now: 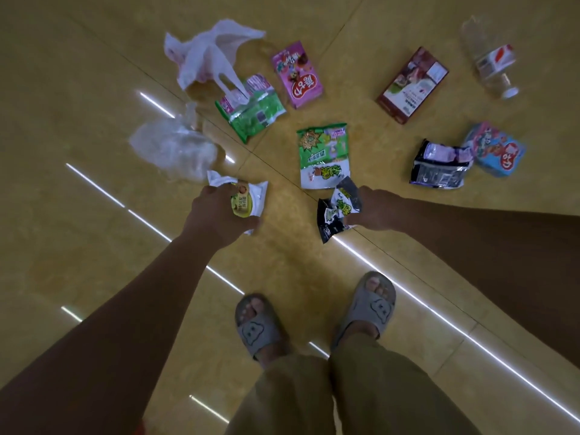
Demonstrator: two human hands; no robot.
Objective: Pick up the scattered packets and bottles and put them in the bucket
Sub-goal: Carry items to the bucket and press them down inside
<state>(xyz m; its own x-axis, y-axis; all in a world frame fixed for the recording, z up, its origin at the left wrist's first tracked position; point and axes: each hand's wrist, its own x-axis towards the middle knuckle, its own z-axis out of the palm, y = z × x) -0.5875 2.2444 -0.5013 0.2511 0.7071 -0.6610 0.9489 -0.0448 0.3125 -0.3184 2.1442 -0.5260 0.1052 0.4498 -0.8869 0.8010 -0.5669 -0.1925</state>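
Packets lie scattered on the yellow tiled floor (pixel 78 230), most of them beyond the hands.

Left hand (pixel 216 215): fingers curled round a white-and-yellow packet (pixel 248 200). I cannot tell whether it is off the floor.

Right hand (pixel 373 211): pinching a crumpled black-and-green packet (pixel 337 210) by its right side.

Hands well apart, each clamped on its own packet.

Just beyond the gap between them I see a green-and-white packet (pixel 323 155), lying flat.

Farther out from the left hand: a green packet (pixel 251 113), with a pink box (pixel 296 73) near it on the right.

Beyond and left of the left hand: a clear plastic bag (pixel 174 147), close by. A white plastic bag (pixel 204 54) lies farther off, its handle overlapping the green packet.

Beyond the right hand: a dark red box (pixel 412 84).

Out to the right of the right hand: a black-and-purple packet (pixel 439 166) touching a blue box (pixel 496 149).

Farthest out on the right: a clear bottle (pixel 492 62) on its side, white cap pointing my way.

Near side of the hands: grey slippers (pixel 260 328) on both feet.
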